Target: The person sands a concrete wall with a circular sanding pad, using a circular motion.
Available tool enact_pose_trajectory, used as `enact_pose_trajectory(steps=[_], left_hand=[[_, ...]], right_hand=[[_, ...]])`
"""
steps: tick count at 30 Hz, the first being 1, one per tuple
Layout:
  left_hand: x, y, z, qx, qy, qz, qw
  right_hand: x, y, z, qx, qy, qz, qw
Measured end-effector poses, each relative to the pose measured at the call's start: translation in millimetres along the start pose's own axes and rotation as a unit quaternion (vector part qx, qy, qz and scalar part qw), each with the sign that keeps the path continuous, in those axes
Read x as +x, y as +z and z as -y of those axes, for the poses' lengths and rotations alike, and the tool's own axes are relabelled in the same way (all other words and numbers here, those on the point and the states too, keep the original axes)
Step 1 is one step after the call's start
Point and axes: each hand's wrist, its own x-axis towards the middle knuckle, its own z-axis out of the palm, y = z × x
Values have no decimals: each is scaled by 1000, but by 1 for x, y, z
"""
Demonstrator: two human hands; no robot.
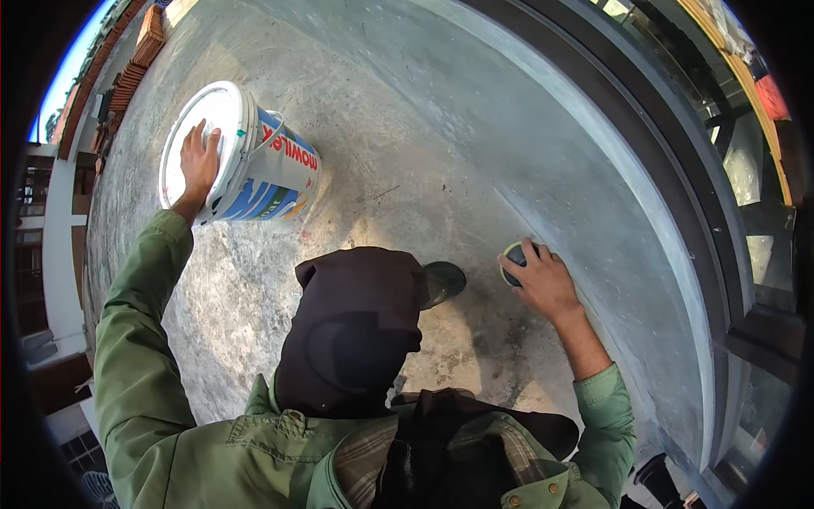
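My left hand [198, 165] rests with its fingers spread on the white lid of a large paint bucket [275, 174], which has a blue and white label with red lettering. On the right, my right hand [543, 278] is wrapped round a dark round pad [515, 260] with a pale yellowish-green edge. The pad is close to the foot of the grey wall, and whether it touches the wall or the floor I cannot tell. The palm side of this hand is hidden.
Rough concrete floor [398, 161] lies ahead. A smooth grey wall [543, 144] curves along the right below a dark window frame [678, 161]. Stacked orange tiles [127, 85] stand at the upper left. My bent knee [348, 331] and a dark shoe [445, 282] are between my arms.
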Motion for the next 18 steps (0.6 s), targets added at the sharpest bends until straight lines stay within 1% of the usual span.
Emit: enact_pose_trajectory(steps=[1, 3, 4, 5, 6, 8, 10, 11, 13, 14, 15, 17, 18], left_hand=[[1, -7, -16, -22, -44, -11, 999], [-1, -9, -22, 12, -40, -14, 999], [0, -2, -22, -17, -80, -28, 996], [-1, 3, -22, -43, -121, -46, 991], [-3, -2, -29, -47, -135, -38, 989], [-3, -9, -30, -56, -154, -26, 986], [-3, 3, -28, -50, -124, -54, 990], [-5, 12, -26, 9, -99, -110, 989], [-4, 9, -18, 28, -64, -75, 995], [-3, -31, -50, -98, -197, 48, 974], [-4, -33, -52, -83, -190, 53, 977], [-4, -39, -56, -96, -187, 59, 976], [-4, -36, -56, -102, -193, 47, 975]], right_hand=[[1, 3, 2, -14, -17, 11, 1000], [5, 12, 5, -63, -41, -35, 997], [3, 11, 6, -82, -60, -30, 994], [3, 10, 5, -94, -57, -25, 994], [5, 7, 5, -103, -51, -21, 993], [12, 2, -4, -117, -71, -18, 990], [20, -4, -10, -126, -76, -7, 989], [31, -8, -11, -140, -66, -1, 988], [50, -6, -7, -156, -61, 26, 986], [63, -4, -4, -172, -60, 33, 983], [82, -5, -3, -190, -56, 32, 980], [114, -11, 7, -207, -58, 42, 976], [127, -12, 14, -216, -62, 43, 973]])
